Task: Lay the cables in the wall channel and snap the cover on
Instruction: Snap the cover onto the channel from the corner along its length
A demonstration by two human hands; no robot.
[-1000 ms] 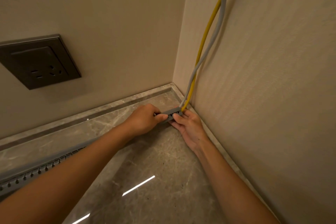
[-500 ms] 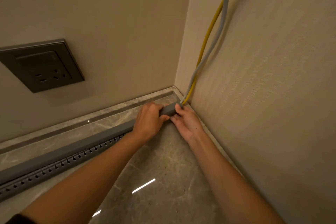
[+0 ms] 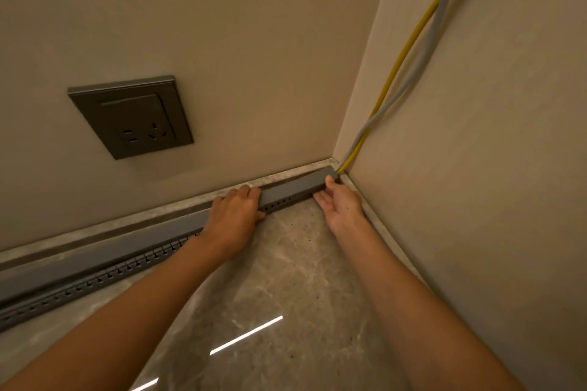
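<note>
The long grey channel (image 3: 95, 281) lies on the floor (image 3: 286, 279) along the wall, with its cover (image 3: 295, 186) on top, reaching the corner. The left hand (image 3: 236, 214) curls over the cover and grips it, and the right hand (image 3: 342, 204) pinches the cover at the corner end. A yellow cable (image 3: 409, 44) and a grey cable (image 3: 435, 30) come down the side wall into that end.

Two cables (image 3: 409, 44), one channel (image 3: 295, 189), one socket (image 3: 131, 116), two hands (image 3: 235, 216).

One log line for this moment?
left hand: grips grey plastic channel cover | right hand: pinches cover end | yellow, grey cables: exit corner
</note>
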